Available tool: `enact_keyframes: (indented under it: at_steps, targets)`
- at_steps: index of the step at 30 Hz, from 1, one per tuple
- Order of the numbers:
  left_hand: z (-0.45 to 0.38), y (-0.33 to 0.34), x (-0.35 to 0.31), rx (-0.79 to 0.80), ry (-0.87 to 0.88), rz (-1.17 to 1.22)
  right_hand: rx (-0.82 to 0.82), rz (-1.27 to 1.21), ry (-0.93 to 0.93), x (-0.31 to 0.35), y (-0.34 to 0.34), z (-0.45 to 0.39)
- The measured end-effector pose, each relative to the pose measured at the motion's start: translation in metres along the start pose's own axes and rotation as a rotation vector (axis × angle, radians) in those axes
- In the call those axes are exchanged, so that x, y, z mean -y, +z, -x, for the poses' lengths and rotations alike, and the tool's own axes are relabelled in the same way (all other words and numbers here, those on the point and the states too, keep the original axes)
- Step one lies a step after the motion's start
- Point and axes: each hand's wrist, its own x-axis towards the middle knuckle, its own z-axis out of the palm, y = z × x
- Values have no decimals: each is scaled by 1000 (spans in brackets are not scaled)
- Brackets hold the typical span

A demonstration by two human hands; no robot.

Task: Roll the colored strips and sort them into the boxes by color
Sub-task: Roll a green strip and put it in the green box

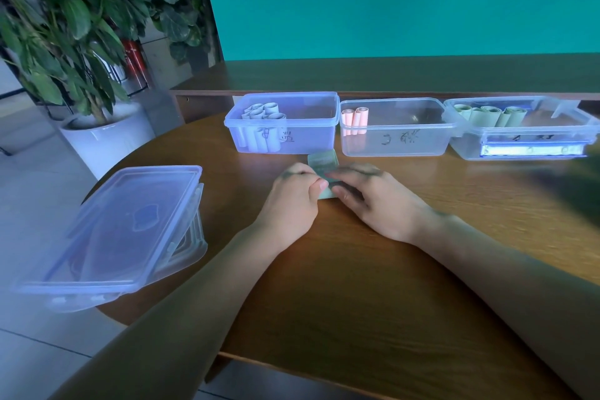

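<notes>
Center frame, on brown wooden table (373, 269): left hand (289, 201) & right hand (373, 201) are pinching pale green paper strip (323, 162), probably light, floppy; best gripped at rolled end w/ fingertips.

Both hands (left hand (293, 195), right hand (373, 198)) pinch green strip (323, 161) on table (357, 286), w/ boxes beyond.
</notes>
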Motion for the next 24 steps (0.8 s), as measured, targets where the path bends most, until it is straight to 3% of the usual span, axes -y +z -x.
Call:
enact_keyframes:
  at_steps: [5, 11, 24]
  targets:
    - [0, -3, -2, 60, 18, -39, 30, -52, 31, 1, -3, 0]
    - [2, -5, -5, 15, -31, 68, -14, -123, -26, -2, 0, -5]
    - [2, -3, 1, -9, 28, 1, -64, -149, 19, -6, 2, -11]
